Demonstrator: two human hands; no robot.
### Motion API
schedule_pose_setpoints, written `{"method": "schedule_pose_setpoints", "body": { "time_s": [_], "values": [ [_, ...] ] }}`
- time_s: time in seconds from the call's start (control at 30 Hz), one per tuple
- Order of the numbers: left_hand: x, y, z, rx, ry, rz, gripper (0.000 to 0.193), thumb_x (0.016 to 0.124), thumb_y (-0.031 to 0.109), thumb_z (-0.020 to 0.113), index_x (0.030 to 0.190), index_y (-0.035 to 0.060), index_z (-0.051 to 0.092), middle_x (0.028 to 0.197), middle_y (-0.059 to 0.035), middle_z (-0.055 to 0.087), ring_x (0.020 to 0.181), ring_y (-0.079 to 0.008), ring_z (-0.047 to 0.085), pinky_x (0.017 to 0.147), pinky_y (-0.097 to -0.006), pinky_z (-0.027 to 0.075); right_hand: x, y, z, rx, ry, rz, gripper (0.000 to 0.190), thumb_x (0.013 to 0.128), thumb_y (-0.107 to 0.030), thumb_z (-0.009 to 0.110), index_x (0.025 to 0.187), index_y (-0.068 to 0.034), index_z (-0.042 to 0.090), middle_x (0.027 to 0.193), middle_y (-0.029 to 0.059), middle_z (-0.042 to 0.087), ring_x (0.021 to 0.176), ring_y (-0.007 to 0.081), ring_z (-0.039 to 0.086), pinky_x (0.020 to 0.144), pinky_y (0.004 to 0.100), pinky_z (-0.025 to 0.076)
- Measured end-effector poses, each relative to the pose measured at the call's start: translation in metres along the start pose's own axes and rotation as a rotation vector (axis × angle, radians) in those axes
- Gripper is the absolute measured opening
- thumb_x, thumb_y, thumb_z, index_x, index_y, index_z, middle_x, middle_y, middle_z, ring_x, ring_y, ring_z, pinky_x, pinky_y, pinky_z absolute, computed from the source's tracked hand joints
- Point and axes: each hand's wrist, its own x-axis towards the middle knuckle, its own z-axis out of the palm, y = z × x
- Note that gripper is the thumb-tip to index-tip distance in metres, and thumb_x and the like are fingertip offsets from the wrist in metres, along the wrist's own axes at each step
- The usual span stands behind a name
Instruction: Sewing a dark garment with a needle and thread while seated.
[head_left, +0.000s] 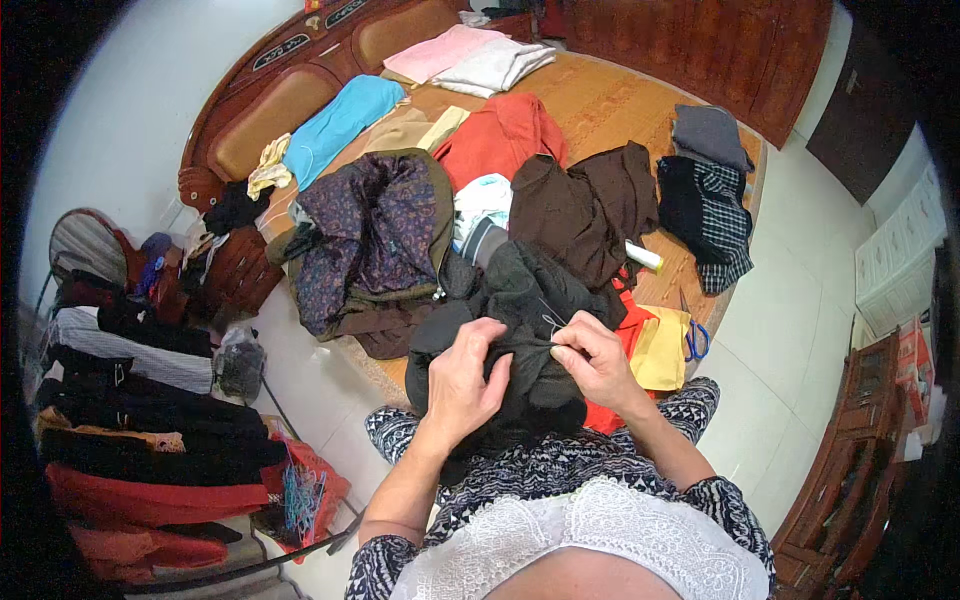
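A black garment (525, 292) lies bunched over my lap and the bed's near edge. My right hand (596, 360) pinches a fold of it between thumb and forefinger. A thin loop of thread (553, 319) stands up beside those fingertips; I cannot make out a needle. My left hand (469, 375) grips the same cloth to the left, its lower fingers hidden in the fabric. Between the two hands the cloth is drawn taut. Right of them are a yellow cloth (660, 349), a red cloth (636, 319) and blue-handled scissors (697, 341).
A white thread spool (643, 256) rests against a brown garment (585, 210). On the bed mat (607, 90) are a patterned dark jacket (375, 217), an orange-red garment (502, 135) and a checked cloth (724, 217). A clothes-laden rack (150, 420) stands at left.
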Motion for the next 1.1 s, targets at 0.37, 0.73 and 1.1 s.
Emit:
{"method": "schedule_pose_setpoints", "body": {
  "time_s": [0.37, 0.73, 1.1],
  "values": [
    [0.002, -0.004, 0.003, -0.154, -0.098, -0.118, 0.024, 0.083, 0.0, 0.063, 0.107, 0.0001, 0.059, 0.099, -0.0179, 0.062, 0.091, -0.0356, 0.064, 0.076, -0.0376, 0.052, -0.005, 0.006, -0.001, 0.104, -0.04, 0.089, 0.01, 0.083, -0.003, 0.066, 0.091, 0.001, 0.062, 0.077, 0.0072, 0.051, 0.07, 0.0182, 0.053, 0.063, 0.0299, 0.043],
    [-0.001, -0.026, 0.009, 0.07, 0.046, -0.026, 0.025, 0.074, -0.009, 0.063, 0.096, 0.0004, 0.056, 0.098, -0.0147, 0.06, 0.08, -0.032, 0.064, 0.069, -0.0355, 0.052, -0.006, 0.003, -0.003, 0.028, -0.066, 0.045, 0.024, 0.078, 0.001, 0.067, 0.102, -0.002, 0.063, 0.078, 0.0053, 0.045, 0.07, 0.018, 0.05, 0.064, 0.0296, 0.043],
    [-0.006, -0.042, 0.02, 0.129, 0.252, 0.056, 0.026, 0.071, -0.012, 0.065, 0.085, 0.0012, 0.049, 0.099, -0.0197, 0.062, 0.078, -0.0322, 0.066, 0.059, -0.0332, 0.052, -0.011, 0.004, 0.003, -0.034, 0.028, -0.012, 0.021, 0.078, 0.002, 0.066, 0.098, -0.002, 0.063, 0.083, 0.0069, 0.051, 0.069, 0.0171, 0.052, 0.062, 0.0289, 0.044]
  ]
}}
